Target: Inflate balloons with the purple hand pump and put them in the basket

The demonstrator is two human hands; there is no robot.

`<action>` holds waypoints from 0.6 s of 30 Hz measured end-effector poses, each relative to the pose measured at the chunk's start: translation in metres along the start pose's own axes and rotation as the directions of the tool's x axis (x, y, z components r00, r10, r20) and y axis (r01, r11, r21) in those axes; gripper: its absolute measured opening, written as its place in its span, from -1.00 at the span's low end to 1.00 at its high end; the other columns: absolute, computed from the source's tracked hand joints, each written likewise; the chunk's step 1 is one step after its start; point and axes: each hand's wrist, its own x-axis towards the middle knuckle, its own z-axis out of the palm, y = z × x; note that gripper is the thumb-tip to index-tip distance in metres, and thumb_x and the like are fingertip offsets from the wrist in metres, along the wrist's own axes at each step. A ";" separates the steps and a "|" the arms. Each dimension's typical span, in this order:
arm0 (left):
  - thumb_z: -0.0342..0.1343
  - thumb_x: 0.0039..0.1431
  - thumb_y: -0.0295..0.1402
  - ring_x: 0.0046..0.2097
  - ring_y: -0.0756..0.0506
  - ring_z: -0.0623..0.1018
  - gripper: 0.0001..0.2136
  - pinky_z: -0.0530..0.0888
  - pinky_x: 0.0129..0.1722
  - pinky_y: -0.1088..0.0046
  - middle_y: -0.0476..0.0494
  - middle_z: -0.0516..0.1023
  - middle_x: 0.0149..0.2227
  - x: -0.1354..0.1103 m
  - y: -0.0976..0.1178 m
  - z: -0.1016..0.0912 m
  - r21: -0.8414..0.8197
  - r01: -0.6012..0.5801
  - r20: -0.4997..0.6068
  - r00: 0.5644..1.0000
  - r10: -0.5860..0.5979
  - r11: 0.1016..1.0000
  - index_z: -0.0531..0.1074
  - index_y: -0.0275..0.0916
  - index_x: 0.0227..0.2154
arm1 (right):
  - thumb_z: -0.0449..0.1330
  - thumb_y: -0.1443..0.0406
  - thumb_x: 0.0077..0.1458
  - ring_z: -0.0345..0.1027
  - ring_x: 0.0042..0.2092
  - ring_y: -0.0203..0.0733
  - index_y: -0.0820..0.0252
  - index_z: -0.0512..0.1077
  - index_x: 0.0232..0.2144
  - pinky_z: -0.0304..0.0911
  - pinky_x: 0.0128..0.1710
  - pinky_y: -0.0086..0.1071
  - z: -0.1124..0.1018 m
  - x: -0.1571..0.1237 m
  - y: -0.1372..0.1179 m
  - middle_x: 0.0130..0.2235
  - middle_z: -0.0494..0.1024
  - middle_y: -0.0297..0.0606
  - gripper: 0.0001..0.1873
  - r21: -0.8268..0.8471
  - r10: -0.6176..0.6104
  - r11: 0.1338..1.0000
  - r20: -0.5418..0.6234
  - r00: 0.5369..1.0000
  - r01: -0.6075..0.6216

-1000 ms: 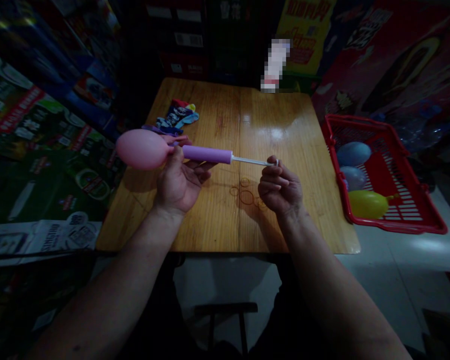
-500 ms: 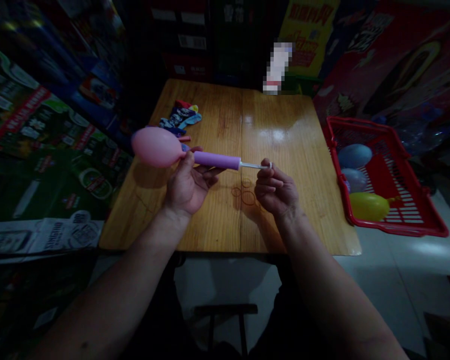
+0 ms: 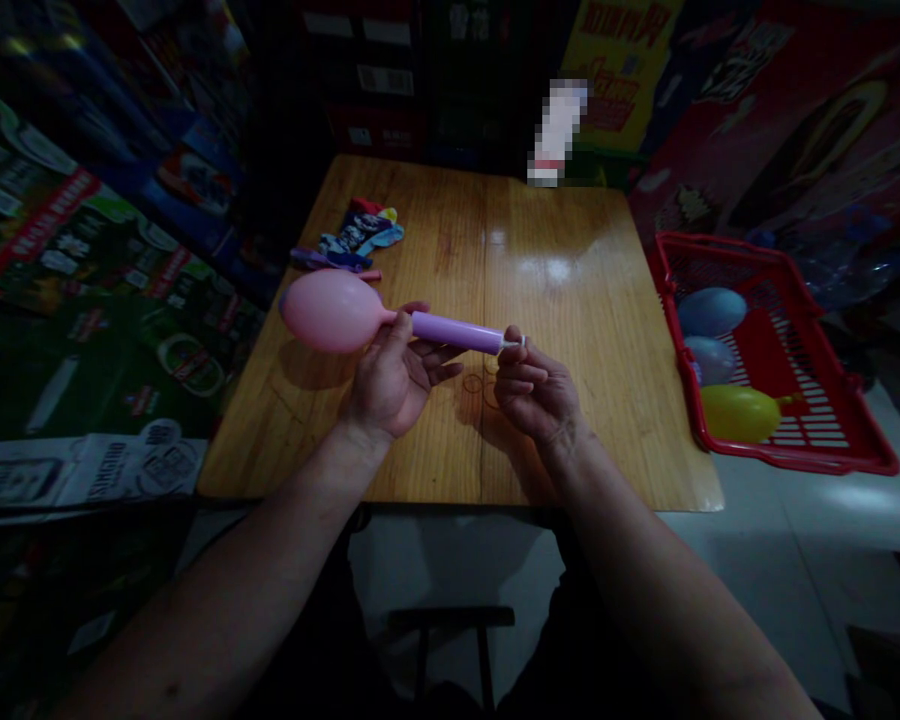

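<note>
One hand pump [image 3: 456,332] with a purple barrel is held level above the middle of the table [image 3: 555,230], near its front half. One pink balloon [image 3: 330,310], partly filled, is fitted on the pump's left end and hangs clear of the wood.

The left hand [image 3: 394,385] is closed around the joint where the balloon's neck meets the barrel, thumb on top, fingers curled beneath. The right hand [image 3: 534,395] is closed in a narrow grip on the white handle at the pump's right end; only a short stub of the white rod is seen outside the barrel.

One loose heap of flat balloons [image 3: 354,240] is noted at the far left of the table, well apart from both hands; their number cannot be told.

One red basket [image 3: 795,455] is recorded just beside the table's right edge. Three filled balloons are counted in it: one blue balloon [image 3: 711,310], one pale balloon [image 3: 709,357] and one yellow balloon [image 3: 739,412].

One dark stool [image 3: 450,618] is seen below the table's near edge.
</note>
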 end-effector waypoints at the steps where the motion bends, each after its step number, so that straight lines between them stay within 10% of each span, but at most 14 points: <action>1: 0.21 0.37 -0.03 -0.10 -0.23 0.73 -0.61 0.64 -0.28 0.36 -0.16 0.69 -0.15 0.002 0.003 -0.002 -0.007 -0.003 -0.014 1.000 0.003 1.000 0.43 -0.05 0.14 | -0.01 0.39 0.46 -0.05 -0.63 -0.49 0.15 0.49 -0.21 0.07 -0.63 -0.64 0.001 -0.002 -0.005 -0.45 0.46 -0.49 -0.72 -0.033 -0.008 0.999 -0.015 1.000 0.008; 7: 0.19 0.38 -0.01 -0.06 -0.24 0.72 -0.59 0.59 -0.36 0.45 -0.17 0.70 -0.14 0.008 0.013 -0.012 -0.005 -0.084 -0.069 0.994 0.083 0.996 0.44 -0.06 0.16 | -0.02 0.36 0.46 -0.09 -0.63 -0.46 0.10 0.50 -0.24 0.06 -0.61 -0.61 -0.002 -0.008 -0.022 -0.46 0.43 -0.51 -0.69 -0.112 -0.132 0.984 0.050 0.990 0.137; 18: 0.23 0.35 -0.04 -0.12 -0.21 0.72 -0.64 0.60 -0.32 0.42 -0.16 0.68 -0.15 0.005 -0.001 -0.006 0.007 -0.013 -0.029 0.999 0.014 1.000 0.46 -0.08 0.09 | 0.10 0.39 0.41 0.05 -0.61 -0.53 0.13 0.48 -0.16 0.18 -0.56 -0.68 -0.009 0.005 0.004 -0.41 0.51 -0.50 -0.84 -0.033 0.008 0.999 0.193 0.981 -0.001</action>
